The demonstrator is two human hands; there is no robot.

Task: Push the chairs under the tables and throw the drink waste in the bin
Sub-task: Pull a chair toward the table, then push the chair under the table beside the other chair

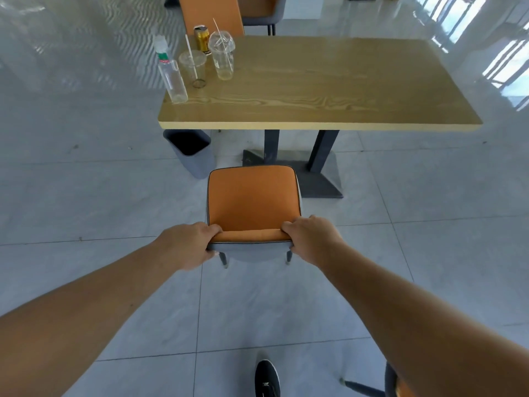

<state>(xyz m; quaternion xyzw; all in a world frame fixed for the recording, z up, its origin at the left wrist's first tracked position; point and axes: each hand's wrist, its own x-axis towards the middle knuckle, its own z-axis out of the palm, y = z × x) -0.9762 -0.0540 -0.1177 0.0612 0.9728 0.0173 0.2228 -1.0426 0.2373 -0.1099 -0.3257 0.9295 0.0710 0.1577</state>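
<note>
An orange chair (252,199) with a grey shell stands on the floor in front of the wooden table (329,90), its seat short of the table edge. My left hand (191,242) grips the left end of its backrest top and my right hand (310,239) grips the right end. On the table's far left corner stand a clear plastic bottle (171,73), two clear plastic cups with straws (194,67) (223,55) and a gold drink can (201,38). A grey bin (191,153) sits on the floor under the table's left corner.
A second orange chair (211,14) faces the table's far side, with a grey chair (263,10) behind it. Part of another chair (392,382) shows at the bottom right beside my black shoe (266,379). The table's dark pedestal base (315,173) lies ahead of the chair.
</note>
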